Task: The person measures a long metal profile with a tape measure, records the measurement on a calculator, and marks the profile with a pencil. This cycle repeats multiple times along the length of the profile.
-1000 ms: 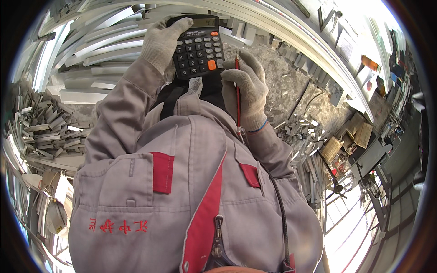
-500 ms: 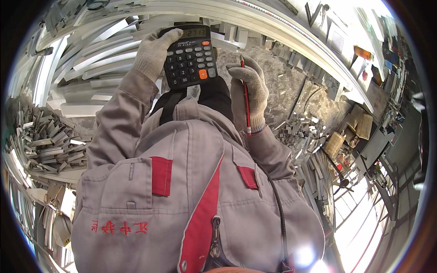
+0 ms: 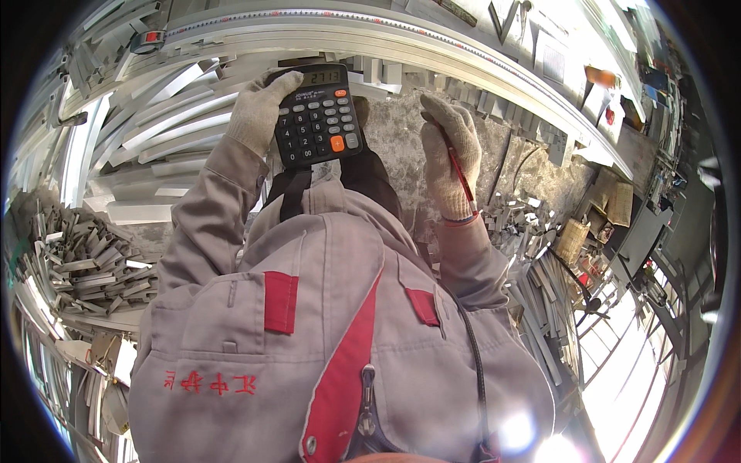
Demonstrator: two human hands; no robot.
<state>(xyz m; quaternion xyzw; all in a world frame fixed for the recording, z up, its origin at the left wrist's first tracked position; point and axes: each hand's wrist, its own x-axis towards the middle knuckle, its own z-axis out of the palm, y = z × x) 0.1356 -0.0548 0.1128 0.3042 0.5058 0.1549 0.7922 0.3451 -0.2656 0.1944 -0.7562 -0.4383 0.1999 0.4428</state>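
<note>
A black calculator (image 3: 317, 122) with grey, black and orange keys and a lit display is gripped at its left edge by my gloved left hand (image 3: 261, 116), thumb lying across its upper left corner. It is held up in front of my body, display end away from me. My gloved right hand (image 3: 449, 158) is closed around a red pencil (image 3: 462, 180), apart from the calculator and to its right. The pencil's lower end shows by the wrist; its other end is hidden in the hand. Beyond both hands, a tape measure (image 3: 149, 42) lies with its blade (image 3: 309, 13) pulled out along a long metal profile.
Long pale metal profiles (image 3: 166, 116) are stacked at the left. A heap of short offcuts (image 3: 93, 258) lies below them. More scraps (image 3: 513, 228) are scattered on the concrete floor (image 3: 532, 181) at the right, near cardboard boxes (image 3: 571, 241). A workbench (image 3: 575, 127) spans the far side.
My right hand has moved right, away from the calculator, and the pencil has tilted and sunk into the grip. The calculator sits slightly lower in view. More of the tape measure now shows.
</note>
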